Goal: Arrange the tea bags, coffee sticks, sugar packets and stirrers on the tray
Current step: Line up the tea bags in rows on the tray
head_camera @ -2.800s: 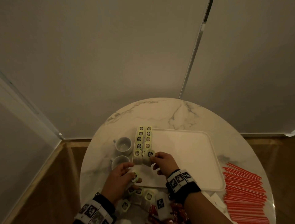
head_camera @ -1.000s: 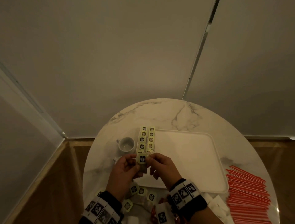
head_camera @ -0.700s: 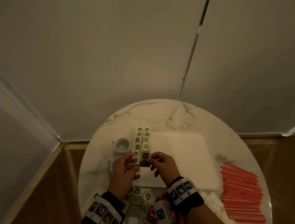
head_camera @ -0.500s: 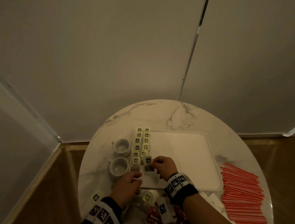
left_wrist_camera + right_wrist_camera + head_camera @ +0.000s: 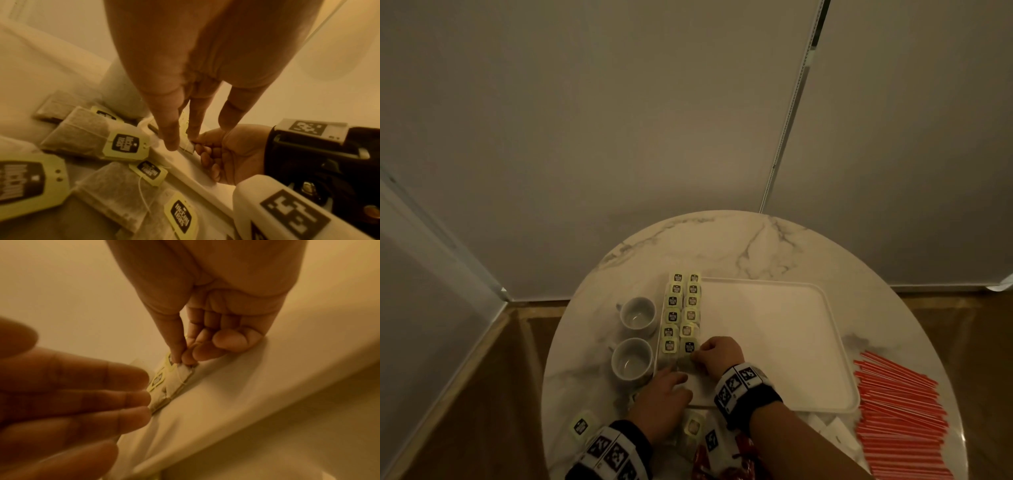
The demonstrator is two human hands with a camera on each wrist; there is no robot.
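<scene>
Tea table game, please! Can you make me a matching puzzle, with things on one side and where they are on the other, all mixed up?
Things:
1. red stirrers
2. two cups
3. tea bag rows
4. right hand

Places:
A. along the tray's left edge
B. on the table, right of the tray
C. pinching the nearest tea bag on the tray
D. on the table, left of the tray

Pairs: 1-B, 2-D, 3-A, 4-C

1. Round marble table [image 5: 722, 240], on which we see everything else resting.
2. Two white cups, one [image 5: 637, 312] farther and one [image 5: 631, 358] nearer, near the table's left edge.
3. Pale wall panels [image 5: 585, 137] behind the table, which we see divided by a vertical track [image 5: 791, 113].
4. Wooden floor [image 5: 465, 394], which we see at the left of the table.
</scene>
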